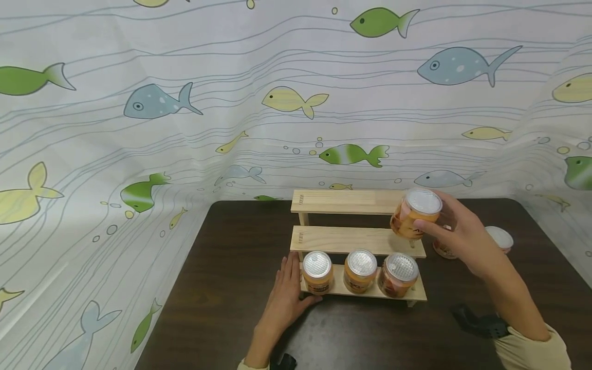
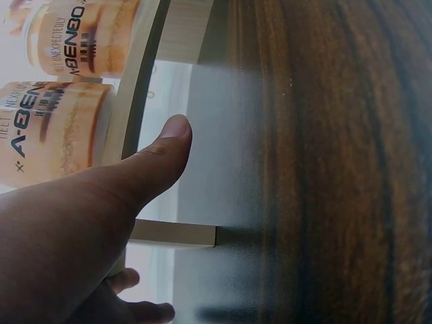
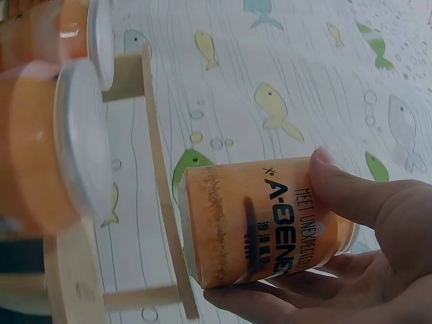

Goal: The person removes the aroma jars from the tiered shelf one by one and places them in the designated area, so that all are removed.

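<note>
Orange, likely rigid, slick and lightish: encircle mid-body the jar [image 1: 410, 215] grasped by the right hand [image 1: 462, 234] near the upper right end of the rack [image 1: 342, 202], with the left hand [image 1: 288, 294] unclenched at its left end.

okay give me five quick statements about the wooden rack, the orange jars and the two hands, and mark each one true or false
1. The right hand holds an orange jar. True.
2. The left hand holds a jar too. False: it is at the left end of the wooden rack, with no jar in it.
3. Three jars stand on the bottom shelf. True.
4. Those three have red lids. False: their lids are silvery.
5. The cloth behind the table is printed with fish. True.
</note>
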Motion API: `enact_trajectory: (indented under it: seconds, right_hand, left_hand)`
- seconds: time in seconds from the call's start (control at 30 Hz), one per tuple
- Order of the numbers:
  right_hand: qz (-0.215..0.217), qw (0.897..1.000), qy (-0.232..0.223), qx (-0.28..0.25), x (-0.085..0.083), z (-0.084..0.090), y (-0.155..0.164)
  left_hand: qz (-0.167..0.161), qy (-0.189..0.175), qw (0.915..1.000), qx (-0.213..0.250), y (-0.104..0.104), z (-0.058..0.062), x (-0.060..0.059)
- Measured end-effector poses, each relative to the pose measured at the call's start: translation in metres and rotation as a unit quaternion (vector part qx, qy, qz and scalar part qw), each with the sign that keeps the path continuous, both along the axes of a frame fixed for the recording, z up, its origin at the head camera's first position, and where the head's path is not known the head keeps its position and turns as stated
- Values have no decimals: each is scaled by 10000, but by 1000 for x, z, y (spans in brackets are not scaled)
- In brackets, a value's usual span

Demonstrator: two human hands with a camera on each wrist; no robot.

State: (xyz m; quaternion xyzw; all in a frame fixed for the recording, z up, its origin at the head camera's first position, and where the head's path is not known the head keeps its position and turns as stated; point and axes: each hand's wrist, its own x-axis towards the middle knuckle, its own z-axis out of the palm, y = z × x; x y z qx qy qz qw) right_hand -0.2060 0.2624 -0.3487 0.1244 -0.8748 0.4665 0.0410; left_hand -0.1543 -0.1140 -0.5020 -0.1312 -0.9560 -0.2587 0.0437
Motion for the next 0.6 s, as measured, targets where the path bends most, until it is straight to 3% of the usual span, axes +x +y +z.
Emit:
enact_trajectory:
  seconds: [0.37, 0.6]
  right_hand:
    - [-387, 9991, -152, 60, 7, -12, 29]
    - [-663, 9975, -210, 84, 18, -32, 49]
  left_hand:
    - [31, 108, 9999, -24, -1, -3, -1]
    - [7, 131, 9999, -22, 1, -2, -1]
